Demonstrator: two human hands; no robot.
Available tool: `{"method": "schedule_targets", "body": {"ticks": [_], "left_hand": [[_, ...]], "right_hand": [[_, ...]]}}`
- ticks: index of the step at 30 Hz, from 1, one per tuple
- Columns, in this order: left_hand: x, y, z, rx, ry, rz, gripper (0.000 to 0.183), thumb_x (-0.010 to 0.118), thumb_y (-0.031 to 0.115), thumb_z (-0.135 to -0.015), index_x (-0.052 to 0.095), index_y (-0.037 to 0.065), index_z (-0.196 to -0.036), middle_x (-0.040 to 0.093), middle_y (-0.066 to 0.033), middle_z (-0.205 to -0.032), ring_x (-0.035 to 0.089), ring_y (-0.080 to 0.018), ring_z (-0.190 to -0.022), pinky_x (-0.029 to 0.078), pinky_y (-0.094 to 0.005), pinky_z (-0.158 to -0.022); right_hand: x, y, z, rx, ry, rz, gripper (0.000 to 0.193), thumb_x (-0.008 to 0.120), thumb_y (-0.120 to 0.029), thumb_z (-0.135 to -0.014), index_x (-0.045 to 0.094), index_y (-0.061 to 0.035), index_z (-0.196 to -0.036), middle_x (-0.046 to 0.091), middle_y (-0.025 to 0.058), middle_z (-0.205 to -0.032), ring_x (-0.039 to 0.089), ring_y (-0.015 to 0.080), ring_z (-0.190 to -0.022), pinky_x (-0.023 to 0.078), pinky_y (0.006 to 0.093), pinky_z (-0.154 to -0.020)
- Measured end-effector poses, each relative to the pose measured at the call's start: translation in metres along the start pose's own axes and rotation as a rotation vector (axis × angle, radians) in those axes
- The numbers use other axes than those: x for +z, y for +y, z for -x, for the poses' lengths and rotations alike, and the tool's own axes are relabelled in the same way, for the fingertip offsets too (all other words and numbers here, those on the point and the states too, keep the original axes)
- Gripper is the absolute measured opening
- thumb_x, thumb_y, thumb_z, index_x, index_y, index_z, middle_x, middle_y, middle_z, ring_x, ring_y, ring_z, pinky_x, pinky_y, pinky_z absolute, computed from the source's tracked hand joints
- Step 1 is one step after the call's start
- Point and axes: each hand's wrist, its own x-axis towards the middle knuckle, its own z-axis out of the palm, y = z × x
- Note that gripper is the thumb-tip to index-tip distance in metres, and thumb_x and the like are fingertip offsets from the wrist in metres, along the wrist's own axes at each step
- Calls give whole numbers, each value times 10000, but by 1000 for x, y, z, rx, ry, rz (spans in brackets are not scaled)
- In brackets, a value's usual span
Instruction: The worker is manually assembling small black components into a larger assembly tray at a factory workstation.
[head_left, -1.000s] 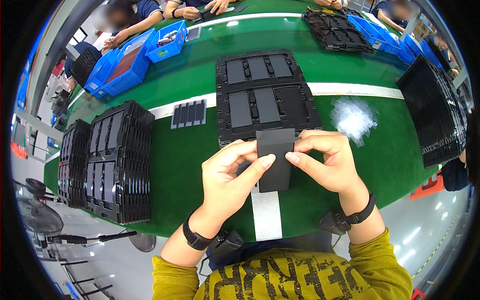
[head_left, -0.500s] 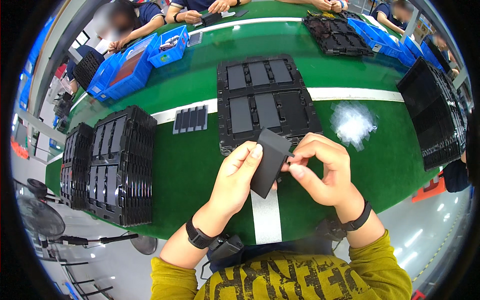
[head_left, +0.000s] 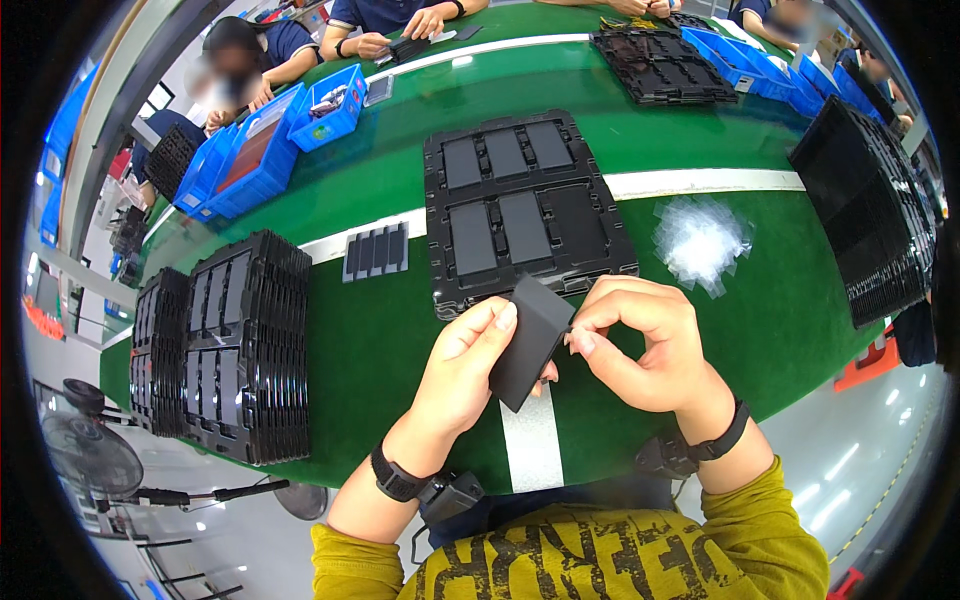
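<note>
A flat, dark rectangular panel (head_left: 532,340) is tilted in my left hand (head_left: 462,365), with the thumb on its upper left edge and fingertips showing beneath. At the panel's right edge, my right hand (head_left: 643,345) pinches thumb and forefinger together. A small dark bit shows at that pinch, too small to name. Just beyond my hands lies a black moulded tray (head_left: 604,262) with similar grey panels in several pockets. Its lower right pocket shows bare black plastic.
Stacked loaded trays (head_left: 283,350) stand left, beside a small ribbed grey plate (head_left: 376,252). A pile of clear film pieces (head_left: 703,245) lies right of the tray. More black trays (head_left: 870,215) rise at far right. Blue bins (head_left: 250,165) and co-workers line the far side.
The panel and my left hand have moved slightly left and down in the picture. My right hand's thumb and forefinger have drawn closer together at the panel's edge.
</note>
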Motion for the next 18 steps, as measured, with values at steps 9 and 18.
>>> {"method": "schedule_targets", "body": {"ticks": [9,18], "left_hand": [[-2,-3,5,38,-116,108,231,651,94,-811,516,13,-979,596,-61,-822,614,-131,-631,510,-238,-524],[-9,-9,6,104,-265,111,265,687,114,-780,512,12,-949,601,-81,-823,623,-158,-619,519,-271,-538]], "right_hand": [[5,-5,-2,-206,-19,65,128,627,27,-685,518,-39,-702,542,76,-657,529,245,-574,421,309,-513],[11,-9,2,-253,-50,-34,132,596,42,-695,497,-44,-708,513,71,-650,503,240,-566,397,316,-493]]}}
